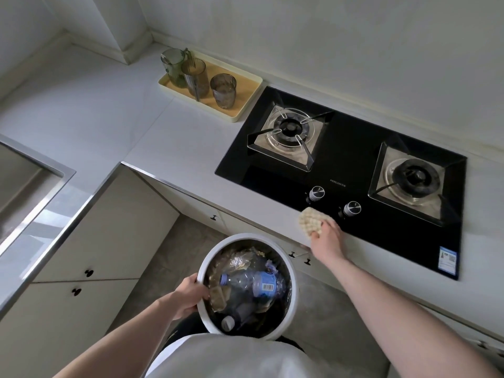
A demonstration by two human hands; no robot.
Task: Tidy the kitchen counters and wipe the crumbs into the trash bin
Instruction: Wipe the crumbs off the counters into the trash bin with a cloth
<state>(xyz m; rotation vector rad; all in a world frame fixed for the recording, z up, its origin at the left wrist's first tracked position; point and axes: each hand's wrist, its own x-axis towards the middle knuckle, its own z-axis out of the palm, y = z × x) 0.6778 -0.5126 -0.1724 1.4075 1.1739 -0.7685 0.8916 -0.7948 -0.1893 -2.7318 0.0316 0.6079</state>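
A steel sink (32,170) sits at the far left, set into a white bench (114,115) that turns the corner and runs right along the wall. Toward the back of the bench, a yellow tray (246,105) carries a green jug (173,65) and two smoked glasses (223,90), all upright, with a dark straw-like stick leaning in the nearer tall glass.

Lower down, the person's left hand (189,294) grips the left rim of a round white bin (287,264), thumb outside and fingers curled over the edge. The bin is held off the floor, just below the bench's front edge. Inside lie a crushed clear bottle (253,286) with a blue label, crumpled wrappers and a grey cap.

To the right, the right hand (326,236) clamps its fingers on a pale waffle-textured cloth (311,221), pressed to the bench's front edge at the near side of a black two-burner hob (349,148), beside its two silver knobs (316,192). Whether crumbs lie under the cloth cannot be told. A blue sticker (447,260) marks the hob's near right corner.
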